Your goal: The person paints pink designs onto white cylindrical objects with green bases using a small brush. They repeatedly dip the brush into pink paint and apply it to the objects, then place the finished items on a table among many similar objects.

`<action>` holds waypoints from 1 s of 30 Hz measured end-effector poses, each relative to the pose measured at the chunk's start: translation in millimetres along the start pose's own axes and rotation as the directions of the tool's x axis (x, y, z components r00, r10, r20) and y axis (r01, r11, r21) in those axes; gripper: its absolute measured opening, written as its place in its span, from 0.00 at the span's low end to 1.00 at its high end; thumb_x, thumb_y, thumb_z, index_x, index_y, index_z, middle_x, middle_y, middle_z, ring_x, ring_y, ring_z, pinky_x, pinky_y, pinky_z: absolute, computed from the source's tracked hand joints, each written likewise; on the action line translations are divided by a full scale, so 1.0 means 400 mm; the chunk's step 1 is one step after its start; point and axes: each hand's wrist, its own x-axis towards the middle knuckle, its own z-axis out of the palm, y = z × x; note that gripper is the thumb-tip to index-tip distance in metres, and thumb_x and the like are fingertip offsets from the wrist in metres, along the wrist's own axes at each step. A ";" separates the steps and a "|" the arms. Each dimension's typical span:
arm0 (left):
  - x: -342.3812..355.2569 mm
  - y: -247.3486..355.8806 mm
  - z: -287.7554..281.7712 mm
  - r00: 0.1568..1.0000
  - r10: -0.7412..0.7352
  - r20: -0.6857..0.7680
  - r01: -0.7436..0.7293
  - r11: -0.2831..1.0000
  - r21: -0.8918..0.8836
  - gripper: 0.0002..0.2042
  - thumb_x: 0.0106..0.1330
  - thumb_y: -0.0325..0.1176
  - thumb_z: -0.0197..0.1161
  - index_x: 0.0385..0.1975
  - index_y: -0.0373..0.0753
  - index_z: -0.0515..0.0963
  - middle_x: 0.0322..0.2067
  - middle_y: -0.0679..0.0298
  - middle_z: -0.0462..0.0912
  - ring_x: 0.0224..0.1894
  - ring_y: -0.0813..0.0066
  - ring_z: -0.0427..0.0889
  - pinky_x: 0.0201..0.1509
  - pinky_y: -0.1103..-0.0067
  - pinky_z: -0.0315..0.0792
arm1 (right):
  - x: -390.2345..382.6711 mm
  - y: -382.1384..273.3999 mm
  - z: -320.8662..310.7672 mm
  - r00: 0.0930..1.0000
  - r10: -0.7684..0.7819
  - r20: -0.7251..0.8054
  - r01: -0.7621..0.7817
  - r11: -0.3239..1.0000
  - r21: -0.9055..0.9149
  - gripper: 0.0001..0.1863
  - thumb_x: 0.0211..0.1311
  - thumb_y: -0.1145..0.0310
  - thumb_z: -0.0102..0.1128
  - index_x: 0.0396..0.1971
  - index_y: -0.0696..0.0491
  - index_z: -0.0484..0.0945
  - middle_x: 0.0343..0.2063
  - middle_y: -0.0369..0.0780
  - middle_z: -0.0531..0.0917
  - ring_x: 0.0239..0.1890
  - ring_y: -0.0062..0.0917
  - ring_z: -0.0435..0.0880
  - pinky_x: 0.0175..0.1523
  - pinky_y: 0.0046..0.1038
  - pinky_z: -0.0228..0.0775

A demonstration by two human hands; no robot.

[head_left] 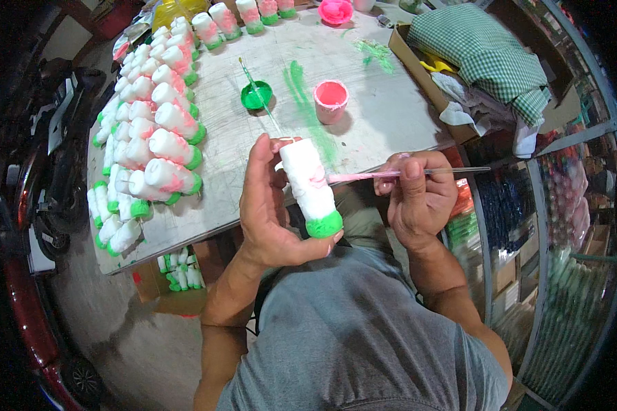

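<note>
Working at a broad, pale table (pixel 391 130), streaked with green smears (pixel 296 81) just left of a pink cup (pixel 330 115). To the right of the cup, along the table's edge, a cardboard box (pixel 419 81) heaped with green-checked cloth (pixel 476 55). Well left of the cup, close ranks of white cylinders (pixel 168 145) with pink patches and green ends. Also left of the cup, but lower than the tabletop and nearer the body, a smaller carton (pixel 178 301) with white-and-green pieces (pixel 182 275) inside.

Nearer the body than the cup and to its left, left hand (pixel 271 219) with thumb pressed under a green end and fingers bent up toward the other end; hard to tell exactly where behind the piece the fingertips touch. Nearer the body and to the cup's right, right hand (pixel 421 202) with thumb and fingers pinching a paintbrush, remaining fingers curled in. Held in the left grip, on the body's side of the cup, a tilted white cylinder (pixel 305 175), pink-patched on its right.

Left of the cup, a shallow green dish (pixel 248 98) with a second brush (pixel 245 70) laid across. Level with the pink patch, the paintbrush (pixel 363 176), pink bristles touching the tilted piece, handle pointing right.
</note>
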 end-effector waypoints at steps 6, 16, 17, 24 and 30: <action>-0.018 0.028 -0.026 0.998 -0.057 -0.005 0.057 0.990 0.131 0.65 0.35 0.30 0.81 0.76 0.28 0.44 0.67 0.47 0.64 0.65 0.59 0.70 0.65 0.67 0.68 | -0.029 -0.027 0.051 0.997 0.008 0.076 -0.009 1.000 0.019 0.08 0.75 0.69 0.59 0.42 0.58 0.72 0.33 0.45 0.83 0.30 0.21 0.81 0.37 0.23 0.76; -0.027 0.045 -0.077 0.997 0.048 -0.052 -0.026 0.935 0.355 0.60 0.34 0.35 0.81 0.73 0.24 0.53 0.62 0.45 0.73 0.51 0.63 0.80 0.45 0.75 0.73 | -0.038 -0.029 0.093 0.932 -0.267 0.246 0.331 0.903 -0.272 0.11 0.66 0.70 0.69 0.36 0.58 0.75 0.33 0.47 0.85 0.34 0.35 0.85 0.41 0.33 0.79; -0.026 0.044 -0.078 0.997 0.048 -0.058 -0.025 0.936 0.352 0.60 0.34 0.35 0.81 0.73 0.24 0.53 0.62 0.45 0.74 0.51 0.62 0.80 0.45 0.75 0.73 | -0.035 -0.041 0.090 0.901 -0.274 0.336 0.383 0.866 -0.322 0.11 0.64 0.71 0.70 0.37 0.58 0.76 0.34 0.47 0.85 0.35 0.37 0.86 0.41 0.34 0.79; -0.027 0.032 -0.073 0.995 0.042 -0.088 -0.008 0.935 0.354 0.60 0.33 0.35 0.81 0.72 0.23 0.54 0.61 0.45 0.74 0.51 0.62 0.80 0.46 0.74 0.72 | -0.046 -0.063 0.077 0.818 -0.247 0.519 0.484 0.783 -0.390 0.15 0.57 0.70 0.74 0.38 0.55 0.75 0.39 0.45 0.85 0.38 0.40 0.86 0.44 0.41 0.80; -0.027 0.039 -0.071 0.995 0.053 -0.086 -0.017 0.931 0.366 0.60 0.33 0.36 0.81 0.72 0.24 0.55 0.61 0.45 0.75 0.51 0.62 0.79 0.46 0.73 0.72 | -0.041 -0.073 0.082 0.810 -0.234 0.537 0.508 0.737 -0.445 0.14 0.62 0.66 0.71 0.39 0.53 0.73 0.36 0.44 0.85 0.36 0.40 0.86 0.42 0.41 0.81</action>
